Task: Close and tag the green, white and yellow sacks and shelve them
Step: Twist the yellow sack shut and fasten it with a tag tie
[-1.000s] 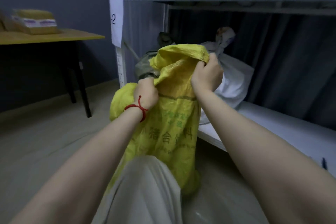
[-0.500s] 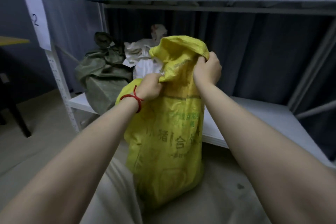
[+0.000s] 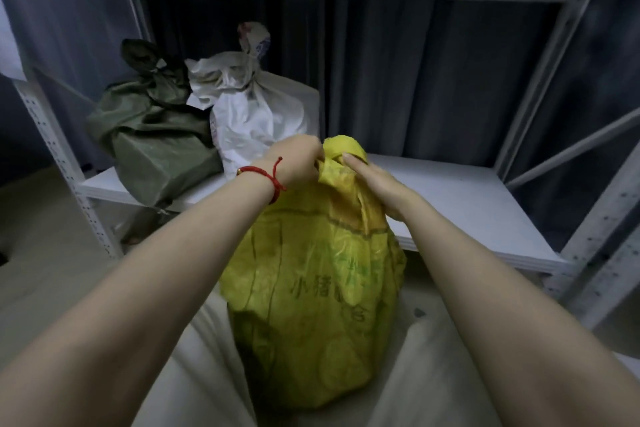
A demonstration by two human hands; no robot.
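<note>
left hand [image 3: 298,160] pinches the yellow sack [image 3: 311,315] at the top, right hand [image 3: 379,185] grips its bunched neck, other 2, green sack [image 3: 152,142] and white sack [image 3: 258,114], sit tied on the shelf [image 3: 457,194]

Yellow sack [image 3: 311,305]: woven plastic, crinkled, slight sheen. Green sack [image 3: 156,146] and white sack [image 3: 258,121]: similar weave, duller. Shelf board [image 3: 450,204]: smooth, matt white; uprights [image 3: 52,149]: perforated painted metal.
</note>
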